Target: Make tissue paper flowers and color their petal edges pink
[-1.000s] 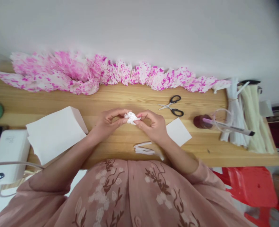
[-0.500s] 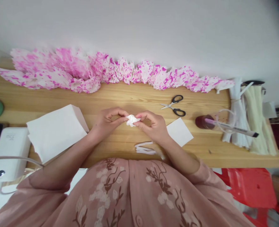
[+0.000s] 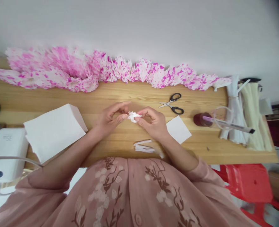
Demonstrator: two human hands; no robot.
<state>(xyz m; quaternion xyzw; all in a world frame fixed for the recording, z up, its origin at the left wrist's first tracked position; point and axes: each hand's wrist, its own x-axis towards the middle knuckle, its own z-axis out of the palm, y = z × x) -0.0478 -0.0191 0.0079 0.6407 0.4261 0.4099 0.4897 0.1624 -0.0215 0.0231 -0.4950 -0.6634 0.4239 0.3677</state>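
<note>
Between my two hands, above the wooden table, is a small crumpled piece of white paper (image 3: 133,117), gathered and ruffled. My right hand (image 3: 154,123) pinches its right side between thumb and fingers. At its left edge, my left hand (image 3: 112,118) has the thumb close against the paper and the index finger lifted away from it. Below the right hand lie several thin white strips (image 3: 144,146). A square stack of white paper (image 3: 179,130) is partly behind my right wrist. Black-handled scissors (image 3: 172,103) lie spread on the table.
Pink-speckled ruffled paper (image 3: 151,74) runs along the wall. A large folded white paper packet (image 3: 55,132) lies left, beside a white device (image 3: 9,151). To the right stand a dark red cup (image 3: 200,119) with a marker across it and white bundled stems (image 3: 235,116). A red stool (image 3: 250,183) is below.
My left index finger has lifted off the paper, and the left fingers have spread. The right hand keeps its pinch. The whole view has shifted slightly.
</note>
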